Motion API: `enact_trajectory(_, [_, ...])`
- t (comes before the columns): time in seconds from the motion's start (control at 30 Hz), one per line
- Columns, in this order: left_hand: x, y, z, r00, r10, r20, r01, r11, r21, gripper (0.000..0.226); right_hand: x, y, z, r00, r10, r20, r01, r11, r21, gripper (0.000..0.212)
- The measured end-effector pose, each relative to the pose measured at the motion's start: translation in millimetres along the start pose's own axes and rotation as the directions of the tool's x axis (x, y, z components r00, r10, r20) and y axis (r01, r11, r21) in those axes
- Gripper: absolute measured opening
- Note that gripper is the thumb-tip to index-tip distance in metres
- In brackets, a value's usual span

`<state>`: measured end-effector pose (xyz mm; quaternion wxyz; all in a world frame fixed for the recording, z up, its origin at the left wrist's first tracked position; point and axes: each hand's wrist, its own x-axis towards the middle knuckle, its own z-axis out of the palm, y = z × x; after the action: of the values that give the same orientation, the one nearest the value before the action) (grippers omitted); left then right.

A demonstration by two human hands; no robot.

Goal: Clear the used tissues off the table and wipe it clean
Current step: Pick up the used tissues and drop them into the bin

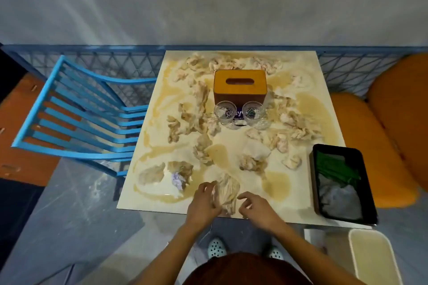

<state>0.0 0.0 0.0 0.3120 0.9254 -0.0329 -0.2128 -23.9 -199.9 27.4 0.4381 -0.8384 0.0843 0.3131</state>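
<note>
Tissue (226,194) at near edge of table (294,208), gripped by left hand (203,203); right hand (258,209) loose-fingered beside it.

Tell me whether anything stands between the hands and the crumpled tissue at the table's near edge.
Nothing visible does. The left hand lies against the left side of the tissue; the right hand is just beside its right.

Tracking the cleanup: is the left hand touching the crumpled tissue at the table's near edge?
Touching. In the head view the left hand overlaps the left side of the tissue, its fingers curled against it with no gap.
</note>
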Motion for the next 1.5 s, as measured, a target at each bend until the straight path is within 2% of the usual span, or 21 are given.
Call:
enact_trajectory(0.17, [6, 0, 5, 1.0, -0.014, 0.022, 0.012, 0.994, 0.11, 0.083, 5, -6, 6, 0.999, 0.002, -0.053, -0.004, 0.999, -0.054, 0.054])
enact_trajectory(0.27, [10, 0, 4, 0.999, -0.011, 0.049, 0.008, 0.998, 0.068, 0.077, 6, -5, 11, 0.998, -0.02, -0.064, 0.016, 0.998, -0.061, 0.064])
enact_trajectory(0.33, [12, 0, 4, 0.998, -0.029, 0.05, 0.03, 1.0, -0.009, 0.073, 9, -3, 17, 0.998, -0.027, -0.055, 0.024, 0.998, -0.052, 0.067])
enact_trajectory(0.43, [11, 5, 0, 0.995, -0.087, 0.05, 0.094, 0.982, -0.166, 0.067, 13, -9, 25, 0.997, -0.01, -0.075, 0.014, 0.999, 0.053, 0.066])
enact_trajectory(0.57, [6, 8, -9, 0.985, -0.157, 0.075, 0.174, 0.886, -0.429, 0.068, 20, -17, 32, 0.994, 0.048, -0.094, -0.023, 0.969, 0.246, 0.063])
enact_trajectory(0.67, [4, 8, -13, 0.984, -0.146, 0.099, 0.176, 0.831, -0.527, 0.065, 25, -19, 36, 0.991, 0.057, -0.121, -0.01, 0.934, 0.356, 0.064])
enact_trajectory(0.8, [1, 4, -19, 0.983, -0.06, 0.174, 0.15, 0.807, -0.572, 0.056, 29, -27, 29, 0.978, 0.012, -0.207, 0.058, 0.942, 0.33, 0.049])
enact_trajectory(0.93, [0, -12, -37, 0.986, -0.069, 0.149, 0.14, 0.825, -0.547, 0.037, 34, -28, 23, 0.974, -0.02, -0.227, 0.089, 0.95, 0.301, 0.044])
enact_trajectory(1.13, [7, -41, -68, 0.982, -0.167, -0.088, 0.116, 0.903, -0.414, 0.026, 39, -32, 22, 0.974, -0.026, -0.225, 0.098, 0.944, 0.314, 0.043])
enact_trajectory(1.27, [11, -59, -80, 0.963, -0.133, -0.235, 0.054, 0.948, -0.313, 0.022, 39, -36, 25, 0.976, -0.024, -0.216, 0.094, 0.943, 0.32, 0.043])
enact_trajectory(1.4, [14, -66, -87, 0.958, -0.082, -0.274, 0.041, 0.988, -0.149, 0.032, 38, -39, 24, 0.977, -0.031, -0.213, 0.098, 0.945, 0.313, 0.042])
enact_trajectory(1.5, [19, -70, -86, 0.96, -0.136, -0.244, 0.135, 0.991, -0.024, 0.043, 36, -40, 23, 0.977, -0.03, -0.21, 0.096, 0.944, 0.316, 0.041])
